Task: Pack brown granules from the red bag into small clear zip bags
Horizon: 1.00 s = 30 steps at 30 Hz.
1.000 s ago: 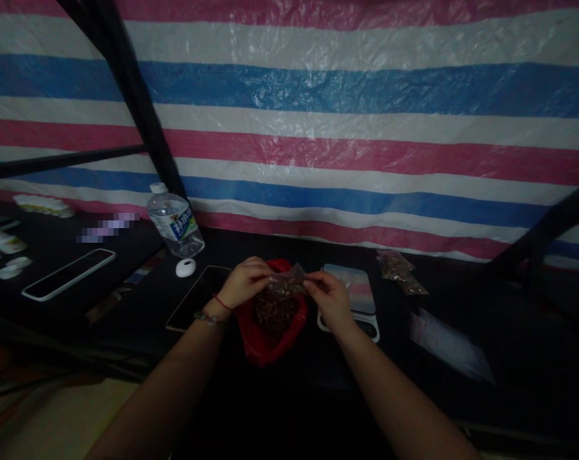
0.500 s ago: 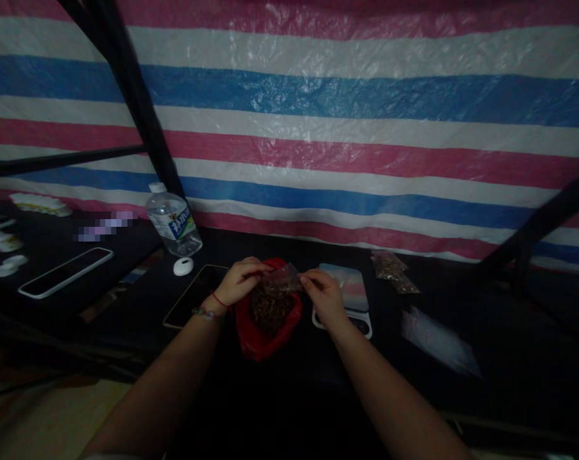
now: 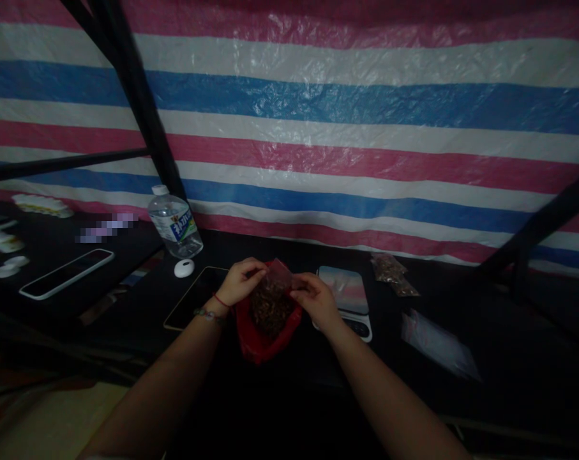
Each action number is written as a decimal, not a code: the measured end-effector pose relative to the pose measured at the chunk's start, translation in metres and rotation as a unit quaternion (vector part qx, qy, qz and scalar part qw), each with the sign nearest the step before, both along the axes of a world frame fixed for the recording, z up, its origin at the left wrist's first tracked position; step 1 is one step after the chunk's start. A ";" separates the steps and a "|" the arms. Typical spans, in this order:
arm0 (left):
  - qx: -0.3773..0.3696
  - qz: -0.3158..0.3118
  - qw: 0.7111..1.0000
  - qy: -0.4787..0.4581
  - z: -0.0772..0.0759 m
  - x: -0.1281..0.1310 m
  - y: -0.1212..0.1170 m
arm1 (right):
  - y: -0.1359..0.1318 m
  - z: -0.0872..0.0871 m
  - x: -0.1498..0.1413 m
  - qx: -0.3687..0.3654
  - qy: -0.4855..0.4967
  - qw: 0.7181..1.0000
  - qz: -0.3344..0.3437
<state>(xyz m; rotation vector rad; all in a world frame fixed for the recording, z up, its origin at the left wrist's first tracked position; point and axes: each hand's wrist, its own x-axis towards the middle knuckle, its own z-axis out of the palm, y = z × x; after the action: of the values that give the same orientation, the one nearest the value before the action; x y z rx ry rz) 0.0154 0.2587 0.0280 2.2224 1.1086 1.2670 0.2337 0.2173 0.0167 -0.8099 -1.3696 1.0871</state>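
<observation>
Over a red plastic bag (image 3: 263, 342) full of small brown pieces, both my hands pinch a small clear bag (image 3: 276, 279). My left hand (image 3: 239, 281) grips its left top edge, fingers closed. My right hand (image 3: 313, 299) grips the right edge, fingers closed too. The small bag hangs above the brown contents and holds some of the same brown pieces. Everything rests on a dark table (image 3: 509, 358).
A small digital scale (image 3: 344, 291) sits just right of my hands. Filled small bags (image 3: 392, 271) and empty clear bags (image 3: 437, 345) lie further right. Left are a dark tablet (image 3: 193, 297), a white round object (image 3: 184, 268), a water bottle (image 3: 174, 220) and a phone (image 3: 66, 273). A striped tarp (image 3: 366, 128) hangs behind.
My right hand has moved left, closer to the left hand, and the small clear bag's top has narrowed and tilted upright between them.
</observation>
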 end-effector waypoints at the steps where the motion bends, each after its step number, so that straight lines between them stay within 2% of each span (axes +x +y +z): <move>1: -0.003 0.003 1.000 -0.013 -0.001 0.000 0.000 | 0.000 -0.001 0.000 0.005 -0.031 0.999 -0.009; 5: -0.024 -0.033 0.999 -0.026 -0.001 0.000 0.000 | 0.001 -0.003 0.001 0.034 -0.163 0.985 -0.049; 7: -0.025 -0.055 0.998 -0.009 0.001 0.001 -0.002 | 0.000 -0.002 0.003 0.054 -0.196 0.978 -0.052; 14: 0.000 -0.076 0.997 0.019 0.005 0.001 -0.005 | -0.002 0.002 0.005 0.117 -0.212 0.969 -0.049; 16: 0.004 -0.075 0.997 0.022 0.004 0.002 -0.004 | -0.001 0.001 0.005 0.118 -0.217 0.968 -0.043; 21: 0.008 -0.075 0.997 0.025 0.003 0.004 -0.003 | -0.001 0.003 0.004 0.098 -0.239 0.962 -0.082; 30: -0.009 -0.060 0.997 0.037 -0.002 0.001 0.000 | 0.000 -0.002 0.000 0.121 -0.306 0.944 -0.031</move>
<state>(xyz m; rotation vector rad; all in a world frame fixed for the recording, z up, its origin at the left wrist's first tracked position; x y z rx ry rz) 0.0169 0.2584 0.0256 2.3014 0.9919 1.1295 0.2341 0.2171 0.0151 -1.0458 -1.9352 0.6114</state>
